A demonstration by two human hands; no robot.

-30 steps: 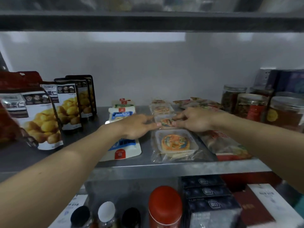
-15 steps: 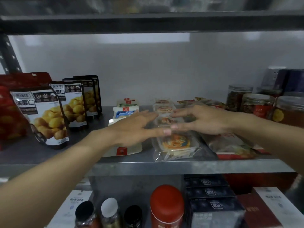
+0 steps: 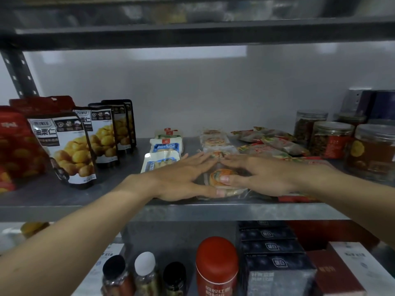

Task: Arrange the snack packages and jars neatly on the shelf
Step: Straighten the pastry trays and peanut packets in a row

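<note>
Right now both hands lie flat with fingers spread, palms down, over the nearest clear-wrapped pastry pack (image 3: 222, 178) at the front of the metal shelf (image 3: 64, 195). The left hand (image 3: 181, 178) covers the pack's left edge with its thumb along the front, and the right hand (image 3: 263, 176) covers its right side; neither is closed around it, and the two sets of fingertips nearly meet above it. Behind that pack a row of similar pastry packs (image 3: 213, 142) runs toward the back wall. Just left of them lies a line of white and blue nut packs (image 3: 164, 146), flat on the shelf. Further left, chestnut pouches (image 3: 68, 146) stand upright one behind another, with red bags (image 3: 15, 146) at the far left edge. To the right of the hands lie loose snack packets (image 3: 275, 142), overlapping and askew, and beyond them a cluster of clear plastic jars (image 3: 329, 139) with dark contents stands at the right end. On the lower shelf a red canister (image 3: 215, 265) stands beside dark boxes (image 3: 275, 259) and a few small bottles (image 3: 145, 272).
</note>
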